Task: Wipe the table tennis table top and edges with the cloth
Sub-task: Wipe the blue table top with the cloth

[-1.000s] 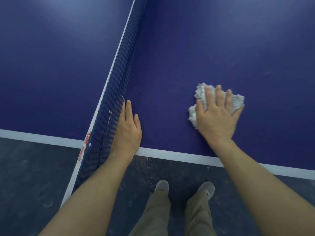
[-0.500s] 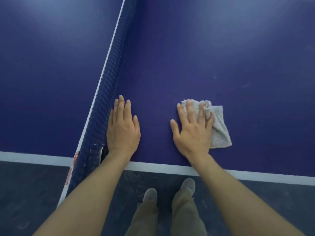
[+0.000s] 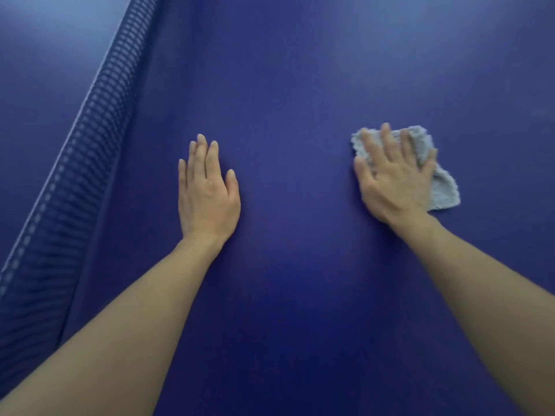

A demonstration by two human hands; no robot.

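Looking straight down at a dark blue, matte table tennis bench [image 3: 294, 85] that fills pretty much the whole view. The landmark here is the dark blue mesh net [image 3: 90, 139] with its thin white top band, running diagonally from the upper left down to the lower left corner. Just to the right of that net, with a strip of bare blue between them, the left hand [image 3: 207, 193] lies flat and palm-down on the bench top, fingers straight and close together, thumb out a little toward the right, holding nothing. Much farther right of the net, well apart from the left hand, sits the small crumpled pale grey terry cloth [image 3: 441, 187], lying on the bench surface. The right hand [image 3: 393, 178] is planted on top of it, fingers spread and stretched out flat over the cloth, pressing it down rather than wrapping around it; its fingertips look a bit blurred. The cloth pokes out past the fingertips on the far side and sticks out as a loose corner on the side away from the net, by the little finger. Both bare forearms reach in from the bottom edge of the view, above the blue top.
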